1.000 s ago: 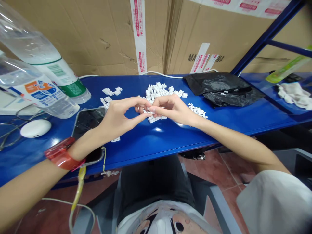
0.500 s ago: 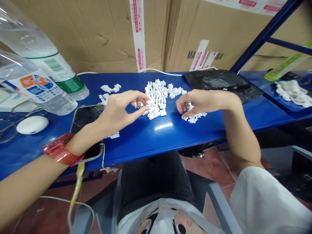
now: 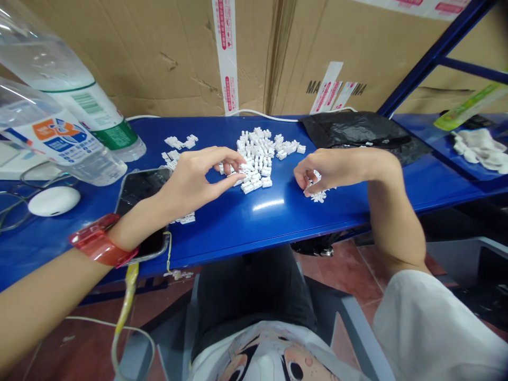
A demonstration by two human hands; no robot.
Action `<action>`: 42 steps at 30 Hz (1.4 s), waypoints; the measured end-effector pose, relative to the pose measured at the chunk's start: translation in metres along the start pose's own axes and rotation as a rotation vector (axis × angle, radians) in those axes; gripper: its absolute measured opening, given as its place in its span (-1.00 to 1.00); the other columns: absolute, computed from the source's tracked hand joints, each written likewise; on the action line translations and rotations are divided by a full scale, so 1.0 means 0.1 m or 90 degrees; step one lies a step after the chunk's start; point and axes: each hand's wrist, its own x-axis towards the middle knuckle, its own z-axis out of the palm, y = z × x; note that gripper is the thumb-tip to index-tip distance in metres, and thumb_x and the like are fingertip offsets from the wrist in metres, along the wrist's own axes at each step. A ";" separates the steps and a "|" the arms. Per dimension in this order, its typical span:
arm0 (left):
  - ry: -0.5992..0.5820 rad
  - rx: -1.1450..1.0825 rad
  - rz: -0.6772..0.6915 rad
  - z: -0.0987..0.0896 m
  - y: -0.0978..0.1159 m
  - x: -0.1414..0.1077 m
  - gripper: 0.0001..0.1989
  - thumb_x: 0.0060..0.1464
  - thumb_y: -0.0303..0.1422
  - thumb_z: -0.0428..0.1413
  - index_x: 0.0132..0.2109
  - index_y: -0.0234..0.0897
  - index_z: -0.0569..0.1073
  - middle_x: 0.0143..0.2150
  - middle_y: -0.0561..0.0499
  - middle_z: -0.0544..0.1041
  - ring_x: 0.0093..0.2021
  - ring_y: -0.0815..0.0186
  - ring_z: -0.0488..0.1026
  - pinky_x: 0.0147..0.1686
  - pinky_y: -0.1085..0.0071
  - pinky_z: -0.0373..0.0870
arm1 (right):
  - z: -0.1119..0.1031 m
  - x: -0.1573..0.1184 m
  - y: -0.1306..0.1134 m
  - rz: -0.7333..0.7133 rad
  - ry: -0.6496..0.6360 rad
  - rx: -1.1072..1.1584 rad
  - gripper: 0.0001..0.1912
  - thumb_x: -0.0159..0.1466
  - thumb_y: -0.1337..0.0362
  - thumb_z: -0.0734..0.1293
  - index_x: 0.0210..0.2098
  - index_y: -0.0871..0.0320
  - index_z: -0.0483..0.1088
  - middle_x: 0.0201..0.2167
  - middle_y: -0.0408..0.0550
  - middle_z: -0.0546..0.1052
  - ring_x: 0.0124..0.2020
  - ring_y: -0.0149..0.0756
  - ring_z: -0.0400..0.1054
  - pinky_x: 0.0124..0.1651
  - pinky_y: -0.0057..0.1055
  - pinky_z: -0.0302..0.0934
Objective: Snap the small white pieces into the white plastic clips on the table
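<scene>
And here's the left hand (image 3: 194, 177), arched over the blue tabletop (image 3: 286, 217), fingers loose and curved, tips right at the edge of the big heap of small white plastic parts (image 3: 256, 159), nothing visibly pinched. Over on the right, the right hand (image 3: 337, 170) is curled down onto a smaller cluster of white parts (image 3: 317, 194), fingers touching them, though whether it's gripping one, you can't tell from this angle. Another little group of parts (image 3: 177, 148) sits beyond the left hand, and a few more (image 3: 185, 218) peek out beside the phone (image 3: 141, 193) lying under the left wrist, which wears a red translucent band (image 3: 99, 238). Two plastic water bottles (image 3: 51, 69) crowd the left side, with a black plastic bag (image 3: 361, 132) on the far right!
</scene>
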 end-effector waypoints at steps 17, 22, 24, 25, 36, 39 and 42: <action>0.029 -0.060 -0.043 0.00 0.09 -0.01 -0.84 0.20 -0.17 0.27 -0.23 -0.13 0.52 -0.29 0.05 0.63 -0.29 0.23 0.56 -0.16 0.30 0.54 | 0.47 0.59 -0.49 -0.139 0.338 0.533 -0.68 0.26 0.09 0.56 -0.27 0.13 0.42 -0.40 -0.14 0.55 -0.38 -0.40 0.35 -0.34 -0.39 0.23; 0.071 -0.037 -0.048 0.00 0.09 -0.01 -0.84 0.20 -0.21 0.27 -0.23 -0.15 0.49 -0.33 0.05 0.62 -0.30 0.23 0.57 -0.14 0.26 0.57 | 0.60 0.69 -0.54 -0.084 0.342 0.727 -0.75 0.19 0.22 0.57 -0.32 0.14 0.44 -0.44 -0.21 0.46 -0.47 -0.49 0.21 -0.47 -0.48 0.03; 0.078 -0.035 -0.052 0.00 0.10 -0.01 -0.84 0.20 -0.21 0.28 -0.24 -0.15 0.49 -0.33 0.05 0.62 -0.30 0.23 0.57 -0.13 0.25 0.57 | 0.62 0.70 -0.58 -0.067 0.326 0.763 -0.78 0.18 0.27 0.57 -0.33 0.16 0.46 -0.46 -0.22 0.44 -0.48 -0.50 0.18 -0.49 -0.49 0.00; 0.078 -0.035 -0.055 0.00 0.10 -0.01 -0.84 0.21 -0.21 0.27 -0.24 -0.15 0.49 -0.33 0.05 0.63 -0.30 0.23 0.58 -0.13 0.25 0.57 | 0.62 0.70 -0.59 -0.063 0.323 0.771 -0.79 0.17 0.28 0.56 -0.34 0.16 0.46 -0.46 -0.22 0.44 -0.48 -0.50 0.18 -0.49 -0.50 -0.01; 0.096 -0.024 -0.014 0.02 0.05 -0.02 -0.84 0.23 -0.23 0.28 -0.22 -0.19 0.51 -0.33 0.05 0.61 -0.31 0.26 0.57 -0.17 0.30 0.55 | 0.59 0.68 -0.60 -0.045 0.338 0.775 -0.84 0.20 0.33 0.53 -0.38 0.15 0.47 -0.46 -0.20 0.42 -0.47 -0.46 0.18 -0.47 -0.50 0.05; 0.125 -0.011 0.035 0.04 0.01 -0.02 -0.86 0.22 -0.27 0.29 -0.22 -0.22 0.52 -0.36 0.06 0.61 -0.36 0.29 0.57 -0.22 0.34 0.55 | 0.59 0.68 -0.61 -0.043 0.339 0.808 -0.86 0.20 0.33 0.52 -0.40 0.16 0.48 -0.46 -0.19 0.42 -0.48 -0.49 0.16 -0.47 -0.52 0.04; 0.135 -0.002 0.065 0.06 -0.03 -0.02 -0.87 0.22 -0.31 0.29 -0.21 -0.24 0.52 -0.36 0.06 0.62 -0.37 0.31 0.57 -0.25 0.37 0.55 | 0.61 0.69 -0.62 -0.043 0.347 0.812 -0.87 0.20 0.34 0.51 -0.42 0.17 0.49 -0.47 -0.18 0.42 -0.49 -0.50 0.15 -0.48 -0.52 0.03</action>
